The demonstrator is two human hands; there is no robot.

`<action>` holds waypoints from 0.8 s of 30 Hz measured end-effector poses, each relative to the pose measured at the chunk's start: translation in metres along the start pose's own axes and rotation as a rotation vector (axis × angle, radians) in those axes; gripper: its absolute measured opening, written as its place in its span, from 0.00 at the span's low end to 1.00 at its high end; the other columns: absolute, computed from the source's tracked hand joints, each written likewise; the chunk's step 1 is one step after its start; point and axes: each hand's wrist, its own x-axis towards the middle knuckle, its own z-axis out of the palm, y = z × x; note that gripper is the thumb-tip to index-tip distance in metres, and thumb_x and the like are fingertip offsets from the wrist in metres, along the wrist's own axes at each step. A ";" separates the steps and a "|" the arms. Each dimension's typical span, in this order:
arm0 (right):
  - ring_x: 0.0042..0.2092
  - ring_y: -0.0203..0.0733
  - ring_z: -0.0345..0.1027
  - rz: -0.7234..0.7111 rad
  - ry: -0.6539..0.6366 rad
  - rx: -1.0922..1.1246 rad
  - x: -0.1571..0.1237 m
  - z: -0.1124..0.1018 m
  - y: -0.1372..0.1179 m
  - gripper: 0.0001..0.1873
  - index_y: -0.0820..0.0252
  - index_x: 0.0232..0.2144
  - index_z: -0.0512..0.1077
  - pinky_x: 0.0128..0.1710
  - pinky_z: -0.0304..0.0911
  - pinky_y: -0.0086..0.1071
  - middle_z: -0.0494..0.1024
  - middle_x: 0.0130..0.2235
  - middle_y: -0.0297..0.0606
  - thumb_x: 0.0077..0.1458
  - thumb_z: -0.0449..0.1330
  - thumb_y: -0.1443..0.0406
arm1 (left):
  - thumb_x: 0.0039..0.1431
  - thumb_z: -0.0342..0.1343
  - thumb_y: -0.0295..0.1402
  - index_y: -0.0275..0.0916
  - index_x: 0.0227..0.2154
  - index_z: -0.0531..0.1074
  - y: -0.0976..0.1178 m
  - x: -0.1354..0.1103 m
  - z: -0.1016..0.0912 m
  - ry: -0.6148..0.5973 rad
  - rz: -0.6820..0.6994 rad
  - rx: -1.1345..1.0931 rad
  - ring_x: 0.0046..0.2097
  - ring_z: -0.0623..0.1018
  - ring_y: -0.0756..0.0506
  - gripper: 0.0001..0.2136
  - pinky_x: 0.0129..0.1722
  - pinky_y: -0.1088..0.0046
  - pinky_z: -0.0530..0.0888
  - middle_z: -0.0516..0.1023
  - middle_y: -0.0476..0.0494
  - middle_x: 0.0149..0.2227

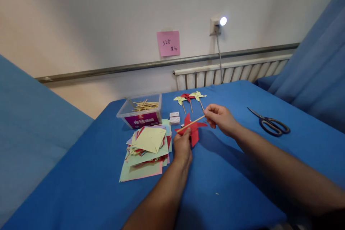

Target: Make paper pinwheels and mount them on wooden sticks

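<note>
My left hand point(182, 147) is closed around a red paper pinwheel point(193, 130), held just above the blue table point(229, 172). My right hand point(221, 118) pinches the far end of a thin wooden stick point(192, 124) that runs across the pinwheel toward my left hand. Both hands hover near the table's middle.
A pile of coloured paper squares point(147, 147) lies left of my left hand. Behind it stands a clear box of wooden sticks point(141, 111) and two small white boxes point(174, 117). Three finished pinwheels point(190, 97) lie at the back. Black scissors point(271, 124) rest at the right.
</note>
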 end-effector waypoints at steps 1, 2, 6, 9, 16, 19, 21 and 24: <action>0.16 0.30 0.55 0.025 -0.008 -0.038 -0.007 -0.005 0.003 0.15 0.57 0.23 0.63 0.15 0.52 0.25 0.65 0.15 0.25 0.49 0.61 0.54 | 0.38 0.67 0.34 0.35 0.22 0.73 0.003 -0.001 0.001 0.009 0.021 -0.031 0.22 0.73 0.51 0.11 0.26 0.76 0.69 0.76 0.49 0.21; 0.15 0.30 0.55 0.051 -0.009 -0.078 -0.012 -0.008 0.006 0.15 0.57 0.22 0.63 0.15 0.52 0.25 0.65 0.15 0.25 0.49 0.61 0.55 | 0.37 0.67 0.34 0.35 0.21 0.72 0.005 -0.003 0.002 0.006 0.019 -0.045 0.22 0.72 0.51 0.11 0.26 0.76 0.69 0.75 0.49 0.20; 0.15 0.30 0.55 0.138 0.032 -0.151 -0.017 -0.008 0.016 0.14 0.57 0.21 0.63 0.15 0.52 0.25 0.65 0.14 0.25 0.47 0.62 0.56 | 0.37 0.67 0.34 0.34 0.20 0.71 0.012 -0.007 0.005 0.013 -0.009 -0.073 0.22 0.74 0.50 0.11 0.27 0.74 0.71 0.75 0.50 0.19; 0.15 0.30 0.55 0.154 0.074 -0.104 -0.014 -0.004 0.018 0.14 0.57 0.21 0.64 0.15 0.51 0.25 0.65 0.14 0.25 0.44 0.63 0.58 | 0.37 0.68 0.34 0.34 0.20 0.71 0.012 -0.008 0.004 0.021 0.006 -0.038 0.21 0.73 0.51 0.12 0.26 0.75 0.70 0.74 0.51 0.18; 0.16 0.29 0.53 0.141 0.156 0.225 -0.021 0.026 0.017 0.15 0.58 0.22 0.65 0.15 0.47 0.25 0.63 0.14 0.23 0.39 0.67 0.58 | 0.37 0.68 0.33 0.34 0.19 0.71 0.007 -0.013 0.006 -0.032 0.027 0.019 0.20 0.70 0.53 0.11 0.24 0.78 0.67 0.72 0.52 0.18; 0.15 0.29 0.53 0.130 0.170 0.304 -0.025 0.034 0.016 0.16 0.58 0.23 0.65 0.15 0.47 0.25 0.62 0.14 0.22 0.39 0.67 0.58 | 0.37 0.68 0.33 0.34 0.20 0.72 0.008 -0.014 0.006 -0.024 0.032 0.030 0.20 0.70 0.54 0.11 0.22 0.78 0.66 0.73 0.52 0.18; 0.15 0.28 0.52 0.102 0.190 0.305 -0.025 0.030 0.013 0.15 0.58 0.23 0.65 0.15 0.47 0.25 0.62 0.14 0.22 0.38 0.68 0.59 | 0.37 0.68 0.33 0.34 0.22 0.73 0.009 -0.013 0.006 -0.030 0.016 0.010 0.21 0.72 0.53 0.11 0.24 0.77 0.68 0.75 0.50 0.20; 0.15 0.28 0.52 0.074 0.193 0.320 -0.025 0.017 0.011 0.16 0.58 0.24 0.65 0.16 0.46 0.25 0.63 0.15 0.22 0.37 0.69 0.60 | 0.38 0.67 0.34 0.33 0.24 0.74 0.011 -0.011 0.005 -0.023 -0.021 -0.017 0.25 0.76 0.49 0.12 0.28 0.73 0.72 0.78 0.46 0.23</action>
